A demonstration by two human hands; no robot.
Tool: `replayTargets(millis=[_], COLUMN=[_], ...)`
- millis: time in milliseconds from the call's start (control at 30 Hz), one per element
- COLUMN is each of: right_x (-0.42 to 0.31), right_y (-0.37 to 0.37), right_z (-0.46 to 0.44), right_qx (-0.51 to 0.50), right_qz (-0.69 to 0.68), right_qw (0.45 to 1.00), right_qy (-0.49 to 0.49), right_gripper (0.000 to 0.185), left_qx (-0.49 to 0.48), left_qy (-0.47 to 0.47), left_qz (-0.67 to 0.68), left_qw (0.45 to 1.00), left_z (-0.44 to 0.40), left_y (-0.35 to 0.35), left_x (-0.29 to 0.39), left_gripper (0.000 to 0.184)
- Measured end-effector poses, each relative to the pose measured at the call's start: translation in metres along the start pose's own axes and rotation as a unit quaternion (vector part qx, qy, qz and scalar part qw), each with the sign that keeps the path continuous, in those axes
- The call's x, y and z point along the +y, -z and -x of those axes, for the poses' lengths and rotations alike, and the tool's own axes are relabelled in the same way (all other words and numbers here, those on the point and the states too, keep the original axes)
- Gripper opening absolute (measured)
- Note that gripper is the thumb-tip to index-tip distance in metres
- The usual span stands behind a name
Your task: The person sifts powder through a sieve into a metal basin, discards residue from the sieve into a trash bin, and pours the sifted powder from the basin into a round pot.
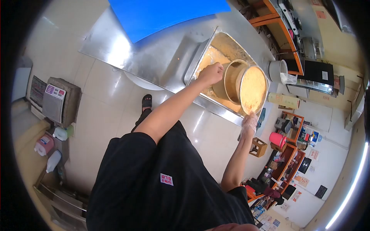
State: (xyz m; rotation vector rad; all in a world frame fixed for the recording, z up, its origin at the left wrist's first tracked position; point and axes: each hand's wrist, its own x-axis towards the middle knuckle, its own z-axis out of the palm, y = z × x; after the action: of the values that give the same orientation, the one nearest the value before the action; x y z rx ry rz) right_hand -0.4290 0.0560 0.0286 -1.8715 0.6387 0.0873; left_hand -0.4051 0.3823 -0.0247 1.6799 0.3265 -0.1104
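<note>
My left hand (211, 74) is bare, its fingers curled closed beside a metal pot (221, 85). Whether it holds anything is hidden. My right hand (249, 122), in a clear plastic glove, grips the near rim of a round metal pan (253, 89). Tan powder (252, 86) covers the pan's face, with darker crumbs near the gripped edge. The pan stands beside the pot and partly overlaps it. Both are over a deep rectangular steel tray (196, 63), whose bottom and walls are coated with tan powder.
The tray sits on a steel table (154, 61) with a blue sheet (165, 15) on it. A white bucket (278, 72) and a pale yellow cylinder (283, 100) stand beyond the tray. A scale (54, 102) and orange shelves (287, 169) are farther off.
</note>
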Motion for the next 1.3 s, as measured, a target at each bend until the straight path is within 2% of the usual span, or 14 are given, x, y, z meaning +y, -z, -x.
replayTargets(millis=[167,267,433,533,633,733,833,900,1033,1100,1133,1200,1267,1300], right_x=[0.027,0.012,-0.005,-0.013,-0.008,0.008,-0.026,-0.035,-0.048,-0.036,-0.020,-0.011,-0.027,-0.020], right_y=[-0.009,-0.004,-0.013,-0.022,-0.032,-0.009,-0.041,-0.035,-0.044,-0.037,-0.010,-0.009,-0.032,-0.030], right_z=[-0.019,-0.005,0.024,0.013,0.022,-0.016,0.053,0.070,0.064,0.054,0.045,0.004,0.036,0.033], right_qx=[-0.006,0.069,-0.069,-0.003,-0.021,-0.017,-0.014,-0.097,0.010,-0.060,-0.026,-0.007,0.018,-0.036], right_qz=[-0.119,-0.053,-0.088,-0.101,-0.065,0.096,-0.034,-0.076,-0.028,-0.022,0.095,0.126,-0.038,-0.075], right_qw=[0.992,0.996,0.992,0.995,0.997,0.990,0.999,0.991,0.999,0.998,0.994,0.991,0.997,0.996], right_qy=[0.047,-0.031,0.058,0.009,0.037,0.105,0.025,0.052,-0.038,0.019,0.049,0.049,-0.058,-0.015], right_gripper=[0.020,0.021,0.020,0.010,0.024,0.024,0.025,0.024,0.026,0.032,0.031,0.029,0.025,0.021], left_qx=[0.016,0.014,0.030,0.049,0.030,0.051,0.063,0.044,0.063,0.047,0.045,0.082,0.082,0.070], left_qy=[0.002,0.036,-0.001,-0.006,0.000,-0.008,-0.005,0.008,-0.002,-0.022,-0.017,-0.014,-0.028,-0.035], left_qz=[-0.003,0.008,0.043,0.025,0.020,0.035,0.038,0.030,0.028,0.029,0.043,0.064,0.047,0.041], left_qw=[1.000,0.999,0.999,0.998,0.999,0.998,0.997,0.999,0.998,0.998,0.998,0.994,0.995,0.996], left_z=[-0.001,0.004,0.006,-0.003,0.001,0.001,-0.002,0.009,-0.001,0.007,0.012,-0.003,-0.006,-0.001], left_y=[-0.005,0.004,-0.011,-0.002,-0.002,0.001,-0.007,-0.002,-0.008,-0.025,-0.030,-0.008,-0.004,-0.011], left_x=[-0.004,0.005,-0.004,-0.003,-0.001,0.001,-0.008,0.004,-0.006,-0.012,-0.010,-0.006,-0.007,-0.006], left_gripper=[0.029,0.029,0.030,0.031,0.032,0.031,0.031,0.031,0.030,0.031,0.031,0.031,0.031,0.031])
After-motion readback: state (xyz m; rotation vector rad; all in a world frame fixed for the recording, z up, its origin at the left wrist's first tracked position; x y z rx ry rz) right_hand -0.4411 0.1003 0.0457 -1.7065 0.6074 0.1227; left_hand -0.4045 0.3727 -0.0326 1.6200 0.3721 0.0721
